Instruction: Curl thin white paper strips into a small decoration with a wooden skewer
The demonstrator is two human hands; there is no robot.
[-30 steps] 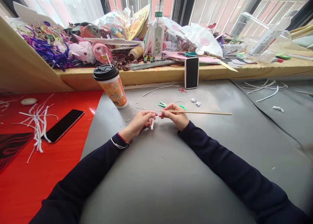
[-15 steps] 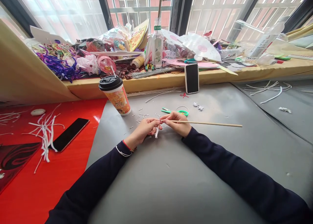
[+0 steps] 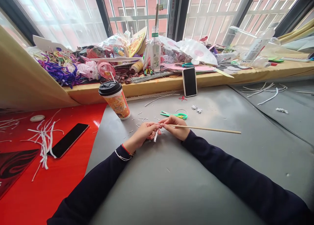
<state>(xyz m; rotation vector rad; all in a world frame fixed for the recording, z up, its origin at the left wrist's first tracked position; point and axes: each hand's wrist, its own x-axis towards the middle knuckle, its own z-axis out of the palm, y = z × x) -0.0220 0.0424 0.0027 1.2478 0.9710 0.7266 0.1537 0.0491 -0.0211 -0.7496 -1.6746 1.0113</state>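
Observation:
My left hand (image 3: 144, 133) is closed in a pinch on a small piece of white cord (image 3: 156, 135), whose end hangs below the fingers. My right hand (image 3: 177, 126) grips a thin wooden stick (image 3: 216, 129) that points out to the right. The fingertips of both hands meet at the stick's left end, and what lies between them there is too small to make out. Just beyond the hands lie green-handled scissors (image 3: 182, 115). Short white cord scraps (image 3: 142, 120) are scattered near my left hand.
A lidded paper cup (image 3: 117, 103) stands at the back left. A white-framed phone (image 3: 189, 82) leans on the cluttered sill (image 3: 162, 83). Small white knotted pieces (image 3: 196, 109) lie behind the stick. On the red surface (image 3: 71, 179) rest a black phone (image 3: 70, 140) and white strips (image 3: 45, 143).
The view has shifted slightly, so most things sit a little lower and to the left. Both hands keep their hold, and the stick tilts slightly more downward to the right.

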